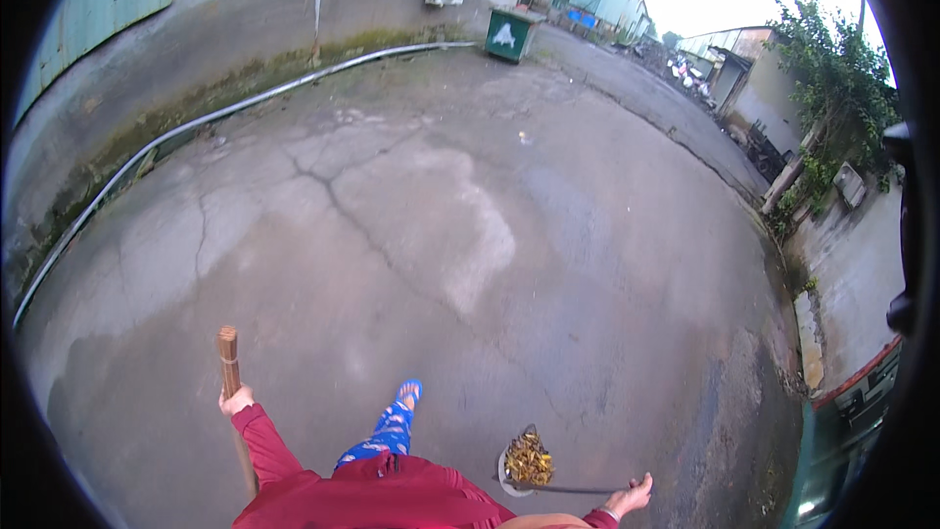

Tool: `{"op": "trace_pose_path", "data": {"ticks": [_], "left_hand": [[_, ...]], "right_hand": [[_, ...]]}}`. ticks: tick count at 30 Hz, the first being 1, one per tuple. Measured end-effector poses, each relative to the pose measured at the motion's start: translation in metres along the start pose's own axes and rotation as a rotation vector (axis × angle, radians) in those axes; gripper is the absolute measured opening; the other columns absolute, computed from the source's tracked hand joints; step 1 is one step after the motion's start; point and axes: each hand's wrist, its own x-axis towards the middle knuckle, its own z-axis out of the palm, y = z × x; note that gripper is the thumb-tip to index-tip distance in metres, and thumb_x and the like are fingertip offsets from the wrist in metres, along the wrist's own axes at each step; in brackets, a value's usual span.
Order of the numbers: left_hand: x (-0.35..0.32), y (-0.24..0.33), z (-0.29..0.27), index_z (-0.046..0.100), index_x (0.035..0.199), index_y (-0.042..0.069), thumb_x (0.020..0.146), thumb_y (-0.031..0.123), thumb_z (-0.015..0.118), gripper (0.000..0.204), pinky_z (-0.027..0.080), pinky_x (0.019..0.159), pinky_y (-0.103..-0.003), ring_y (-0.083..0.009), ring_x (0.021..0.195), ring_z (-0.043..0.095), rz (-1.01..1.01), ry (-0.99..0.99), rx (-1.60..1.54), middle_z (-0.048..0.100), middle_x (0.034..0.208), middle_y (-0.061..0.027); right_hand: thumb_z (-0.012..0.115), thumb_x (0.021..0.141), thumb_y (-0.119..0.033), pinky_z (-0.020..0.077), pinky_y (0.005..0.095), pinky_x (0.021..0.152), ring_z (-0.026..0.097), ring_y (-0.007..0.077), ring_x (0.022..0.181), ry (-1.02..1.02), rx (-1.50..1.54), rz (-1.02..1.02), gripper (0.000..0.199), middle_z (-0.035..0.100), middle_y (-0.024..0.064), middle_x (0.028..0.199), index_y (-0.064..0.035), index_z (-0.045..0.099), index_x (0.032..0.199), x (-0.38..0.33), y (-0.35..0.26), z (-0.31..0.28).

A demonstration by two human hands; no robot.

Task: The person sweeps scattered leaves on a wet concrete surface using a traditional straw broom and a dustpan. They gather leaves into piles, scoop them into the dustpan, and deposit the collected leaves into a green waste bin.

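Note:
My left hand (236, 400) is closed around what looks like a broom (229, 358), its brown handle end of bound sticks pointing up. The lower end is hidden behind my red sleeve. On my right side, my right hand (632, 498) grips the far end of a dark, long handle. That handle belongs to a pale dustpan (505, 475), which carries a heap of yellow and brown dry leaves (529, 458). The pan hangs low beside my body; whether it touches the ground I cannot tell.
Cracked, partly damp concrete (392, 206) spreads ahead. A pale pipe (255, 95) runs along the left wall. Far ahead stands a green waste bin (508, 34). Rubbish (688, 73) lies beyond it, and a leafy tree (832, 88) leans over the right wall.

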Motion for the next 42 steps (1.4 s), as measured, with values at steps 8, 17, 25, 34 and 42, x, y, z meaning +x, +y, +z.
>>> {"op": "trace_pose_path", "data": {"ticks": [8,17,25,34,42], "left_hand": [[-0.042,-0.43,0.11,0.059,0.077,0.003,0.07,0.018,0.052,0.018,0.046,0.081,-0.04,-0.0254,0.086,0.061,-0.034,-0.362,0.239,0.063,0.087,-0.0077],[-0.037,-0.826,0.218,0.063,0.082,0.008,0.067,0.009,0.069,0.016,0.058,0.06,-0.042,-0.0209,0.064,0.064,-0.896,0.312,-0.378,0.063,0.073,-0.0001],[-0.032,-1.109,0.269,0.067,0.084,0.012,0.059,0.008,0.08,0.028,0.057,0.062,-0.046,-0.0221,0.071,0.066,-0.612,0.68,-0.54,0.067,0.081,0.0012],[0.076,-1.454,0.334,0.064,0.09,0.012,0.07,0.011,0.056,0.022,0.052,0.076,-0.041,-0.0244,0.086,0.064,-0.106,0.196,0.009,0.065,0.093,-0.0035],[0.03,-1.865,0.414,0.061,0.082,0.01,0.068,0.013,0.053,0.016,0.051,0.069,-0.039,-0.0216,0.076,0.063,-0.397,-0.102,0.239,0.063,0.081,-0.003]], "right_hand": [[0.069,0.079,-0.019,0.0405,0.0307,0.066,0.05,0.0138,0.086,-0.053,0.065,-0.023,0.028,0.057,0.0053,0.101,0.0018,0.061,0.096,-0.003,0.031,0.328],[0.073,0.083,-0.031,0.035,0.0298,0.056,0.035,0.0103,0.061,-0.025,-0.004,-0.102,0.029,0.042,-0.0027,0.071,-0.0068,0.056,0.08,-0.013,0.097,0.727],[0.071,0.084,-0.033,0.0364,0.0295,0.057,0.038,0.0111,0.061,-0.15,-0.007,-0.064,0.033,0.041,-0.0032,0.069,-0.0074,0.053,0.075,0.001,0.124,1.087],[0.072,0.083,-0.032,0.0361,0.0279,0.053,0.041,0.011,0.06,-0.043,0.082,-0.079,0.034,0.047,0.0006,0.073,-0.0038,0.053,0.08,0.028,0.206,1.437],[0.073,0.081,-0.037,0.0345,0.0276,0.055,0.041,0.0102,0.057,0.035,0.076,-0.091,0.039,0.042,-0.0013,0.062,-0.0076,0.051,0.069,0.033,0.218,1.735]]}}
